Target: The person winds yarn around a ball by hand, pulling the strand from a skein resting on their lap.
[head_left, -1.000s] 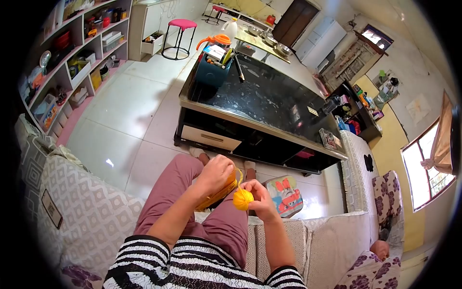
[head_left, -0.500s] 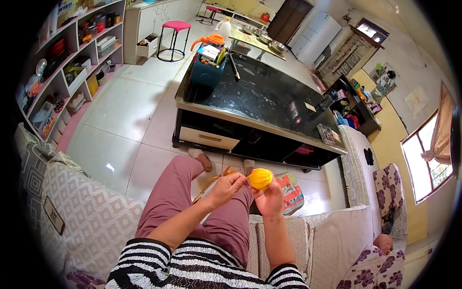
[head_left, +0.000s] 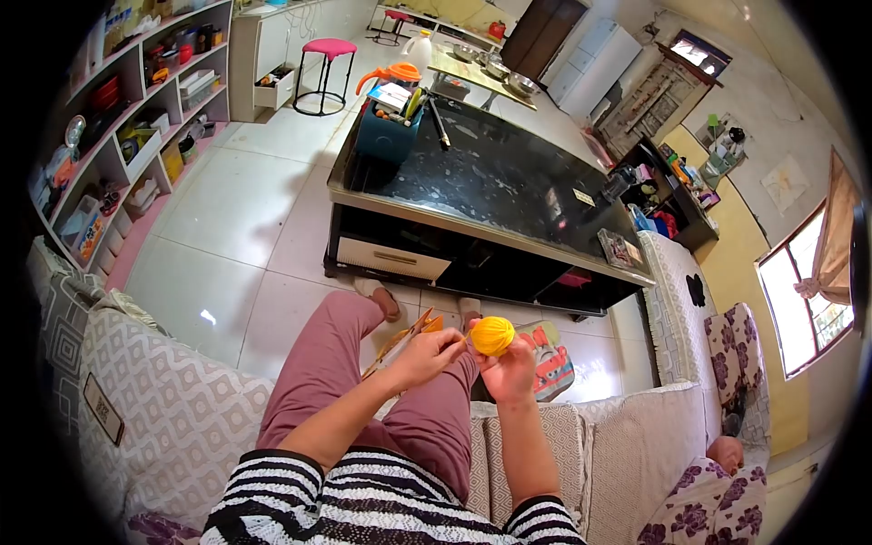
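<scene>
A round ball of yellow yarn (head_left: pixel 492 336) sits in the fingers of my right hand (head_left: pixel 509 371), above my right thigh. Just left of it, my left hand (head_left: pixel 429 354) is closed with thumb and fingertips pinched together on the yarn strand, close to the ball. Behind my left hand, orange-yellow strands (head_left: pixel 392 347) stretch down between my knees, partly hidden by the hand and forearm.
Ahead stands a black-topped table (head_left: pixel 490 173) with a blue container (head_left: pixel 389 134) on it. A patterned stool (head_left: pixel 549 361) is right of my knees. A phone (head_left: pixel 104 409) lies on the sofa at left. Another person's head (head_left: pixel 725 454) shows at lower right.
Compared with a second ago, the ball and my right hand are higher and farther right, and the ball faces upward. My left hand has come lower, nearer the ball. Little differs from half a second ago.
</scene>
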Demonstrator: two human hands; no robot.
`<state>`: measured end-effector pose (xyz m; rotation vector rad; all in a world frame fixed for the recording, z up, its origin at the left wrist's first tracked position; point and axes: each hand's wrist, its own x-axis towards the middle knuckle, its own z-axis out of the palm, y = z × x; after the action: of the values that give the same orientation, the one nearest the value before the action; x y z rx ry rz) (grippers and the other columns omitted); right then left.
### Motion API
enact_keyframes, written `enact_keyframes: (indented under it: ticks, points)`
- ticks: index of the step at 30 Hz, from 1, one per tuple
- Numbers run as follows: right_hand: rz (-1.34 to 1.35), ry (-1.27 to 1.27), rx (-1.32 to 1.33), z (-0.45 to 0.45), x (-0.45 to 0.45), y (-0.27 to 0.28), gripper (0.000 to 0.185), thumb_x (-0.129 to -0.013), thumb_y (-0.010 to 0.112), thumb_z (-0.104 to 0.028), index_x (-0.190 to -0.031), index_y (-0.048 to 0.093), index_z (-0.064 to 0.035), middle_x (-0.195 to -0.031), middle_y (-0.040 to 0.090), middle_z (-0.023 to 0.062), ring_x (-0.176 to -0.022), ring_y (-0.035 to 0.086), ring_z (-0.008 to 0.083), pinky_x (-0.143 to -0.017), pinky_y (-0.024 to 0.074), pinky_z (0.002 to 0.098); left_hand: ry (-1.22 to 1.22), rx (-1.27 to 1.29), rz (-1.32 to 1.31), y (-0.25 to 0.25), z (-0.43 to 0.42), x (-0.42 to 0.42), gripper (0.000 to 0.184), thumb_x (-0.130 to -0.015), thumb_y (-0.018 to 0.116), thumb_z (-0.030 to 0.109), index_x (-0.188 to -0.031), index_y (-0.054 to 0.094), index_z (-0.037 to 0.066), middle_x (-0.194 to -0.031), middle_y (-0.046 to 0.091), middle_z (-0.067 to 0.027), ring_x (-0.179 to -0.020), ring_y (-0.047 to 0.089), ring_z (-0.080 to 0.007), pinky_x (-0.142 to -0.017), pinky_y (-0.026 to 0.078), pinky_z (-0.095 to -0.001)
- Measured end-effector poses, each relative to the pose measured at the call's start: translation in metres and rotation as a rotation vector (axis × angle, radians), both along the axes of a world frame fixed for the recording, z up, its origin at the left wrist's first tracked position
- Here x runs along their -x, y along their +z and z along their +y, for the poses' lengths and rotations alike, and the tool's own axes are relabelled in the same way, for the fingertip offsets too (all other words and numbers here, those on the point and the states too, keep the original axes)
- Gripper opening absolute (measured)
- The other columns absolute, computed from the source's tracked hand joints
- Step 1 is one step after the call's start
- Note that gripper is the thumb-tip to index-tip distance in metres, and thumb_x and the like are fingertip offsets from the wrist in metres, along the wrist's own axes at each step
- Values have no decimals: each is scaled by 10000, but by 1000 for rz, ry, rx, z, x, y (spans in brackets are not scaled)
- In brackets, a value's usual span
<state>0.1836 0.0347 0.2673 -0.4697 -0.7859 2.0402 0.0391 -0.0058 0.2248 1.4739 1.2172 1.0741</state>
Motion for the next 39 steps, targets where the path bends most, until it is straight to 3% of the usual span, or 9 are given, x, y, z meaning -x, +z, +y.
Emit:
enact_keyframes:
  ticks: [2,7,12,13,15,21,29,36,39]
  points:
    - [-39,31,-59,1,-1,-6,309,-691,512,-130,-967,413,-33,-994,507,132,-811,525,196,-668,446,290,125,-182,-307,-19,8,-4,223,-795,492,86,-1012,475,35,-868,531,-89,-740,528,-161,-653,415,-271]
    - [-201,14,-259,-8,6,3,313,-641,562,-116,-907,416,-37,-1023,500,150,-874,523,184,-734,449,272,14,-232,-546,-3,5,4,405,-765,508,29,-1156,402,57,-1113,428,-85,-893,476,-109,-748,397,-220]
    - [-296,-41,-375,-9,4,6,324,-616,583,-69,-889,410,-55,-981,492,103,-875,497,149,-763,417,240,-182,85,-487,4,-1,19,269,-784,517,84,-1047,494,32,-853,540,-40,-735,505,-82,-649,407,-203]
    - [-340,-51,-380,-8,3,6,326,-614,590,-46,-883,405,-55,-960,482,78,-855,488,133,-745,411,232,-183,86,-488,7,-2,25,269,-784,517,84,-1047,494,32,-853,540,-40,-735,505,-82,-649,407,-203]
    - [-383,-61,-381,-7,2,6,331,-613,596,-23,-877,400,-55,-938,471,54,-835,480,116,-727,406,225,-168,-113,-17,17,-3,36,166,-808,508,153,-892,548,16,-676,539,-9,-629,488,-78,-581,397,-212]
    - [-791,43,-431,-3,2,-15,320,-604,625,-40,-860,432,-38,-772,476,7,-677,485,71,-653,408,200,-254,-191,-135,54,6,40,243,-838,465,241,-801,536,11,-642,517,-16,-596,447,-85,-561,385,-226]
    - [-521,208,-364,-12,-1,-10,365,-586,633,-77,-880,418,-47,-835,471,12,-761,475,74,-706,394,198,-61,-227,-150,23,33,28,218,-826,484,204,-799,540,-4,-654,531,-57,-608,479,-110,-590,397,-240]
    - [-354,-60,-381,-13,10,0,357,-573,562,1,-881,394,-59,-1003,434,69,-902,448,117,-811,377,247,1,-106,-226,-12,21,13,223,-862,443,212,-780,503,13,-647,468,5,-617,418,-53,-548,364,-198]
    - [-312,-122,-411,-9,13,-1,380,-599,624,-99,-895,389,-60,-1016,444,89,-927,464,149,-818,382,255,-28,-77,-162,-28,20,7,233,-852,432,211,-794,519,2,-607,499,-31,-574,468,-111,-551,387,-244]
